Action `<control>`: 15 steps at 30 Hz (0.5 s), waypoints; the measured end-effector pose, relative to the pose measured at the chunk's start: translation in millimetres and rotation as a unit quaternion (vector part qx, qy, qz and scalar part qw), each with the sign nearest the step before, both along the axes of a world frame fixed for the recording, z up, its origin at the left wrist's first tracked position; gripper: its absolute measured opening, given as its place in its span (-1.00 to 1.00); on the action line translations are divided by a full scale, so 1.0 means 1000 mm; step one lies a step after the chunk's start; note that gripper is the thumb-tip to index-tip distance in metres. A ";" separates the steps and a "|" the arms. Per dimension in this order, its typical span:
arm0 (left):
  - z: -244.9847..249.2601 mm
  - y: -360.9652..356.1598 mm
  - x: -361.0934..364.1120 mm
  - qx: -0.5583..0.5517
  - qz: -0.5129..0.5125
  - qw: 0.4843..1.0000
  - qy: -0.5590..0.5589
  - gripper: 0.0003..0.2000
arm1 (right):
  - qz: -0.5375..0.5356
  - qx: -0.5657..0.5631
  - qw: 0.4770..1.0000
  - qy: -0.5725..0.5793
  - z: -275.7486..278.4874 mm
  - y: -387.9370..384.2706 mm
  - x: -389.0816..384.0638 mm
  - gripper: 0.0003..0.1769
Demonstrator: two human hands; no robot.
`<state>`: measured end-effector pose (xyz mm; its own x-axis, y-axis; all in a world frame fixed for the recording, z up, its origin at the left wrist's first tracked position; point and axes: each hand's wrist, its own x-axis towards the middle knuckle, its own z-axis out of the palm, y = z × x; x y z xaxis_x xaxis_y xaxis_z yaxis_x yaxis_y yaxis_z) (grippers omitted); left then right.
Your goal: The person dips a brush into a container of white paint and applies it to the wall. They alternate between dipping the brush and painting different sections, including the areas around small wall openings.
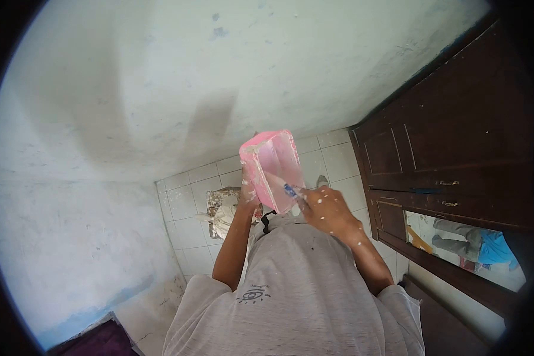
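A pink container (254, 172), smeared with whitish material on its rim and side, is tilted with its opening toward me. My left hand (247, 193) grips it from the left, with most of the fingers hidden behind it. In my right hand (326, 210), closed and spotted with white, is a tool with a blue-marked handle (290, 190). The tool's far end reaches into the container, and its tip is hard to make out.
A patchy pale wall (267, 71) rises ahead. Below, a whitish bag (222, 221) rests on a stained piece on the tiled floor (187, 231). At the right stands a dark wooden cabinet (451, 130) with a mirror (466, 240) reflecting a person in blue.
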<state>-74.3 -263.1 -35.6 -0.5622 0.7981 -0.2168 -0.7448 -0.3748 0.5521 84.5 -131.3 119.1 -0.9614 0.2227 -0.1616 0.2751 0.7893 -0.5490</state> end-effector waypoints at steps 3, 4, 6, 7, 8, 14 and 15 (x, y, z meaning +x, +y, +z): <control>0.011 -0.004 -0.006 0.031 -0.008 0.999 0.003 -0.27 | -0.036 -0.007 0.999 -0.004 0.028 0.010 -0.012 -0.73; 0.016 -0.004 -0.004 0.030 -0.008 1.000 0.003 -0.27 | -0.073 0.001 0.997 0.037 0.025 0.010 -0.018 -0.75; 0.030 0.003 0.005 -0.011 0.017 1.000 0.012 -0.27 | -0.113 0.012 0.990 0.081 0.012 0.003 -0.024 -0.77; 0.025 0.001 0.007 -0.010 0.015 1.000 0.012 -0.27 | -0.100 0.030 0.993 0.062 0.000 -0.007 -0.026 -0.78; 0.020 0.000 0.007 -0.024 0.022 0.999 -0.001 -0.27 | -0.086 0.047 0.994 0.043 -0.007 -0.013 -0.025 -0.78; 0.021 -0.009 -0.002 0.031 0.019 0.999 -0.010 -0.25 | 0.007 -0.052 0.998 -0.019 0.019 0.000 -0.012 -0.78; 0.023 -0.010 -0.001 0.040 0.006 0.999 -0.001 -0.22 | 0.009 -0.054 0.998 -0.020 0.027 0.003 -0.013 -0.78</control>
<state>-75.6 -272.8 -12.8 -0.5718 0.8060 -0.1531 -0.7409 -0.4272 0.5182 71.6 -128.3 145.6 -0.9576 0.1842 -0.2217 0.2842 0.7308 -0.6206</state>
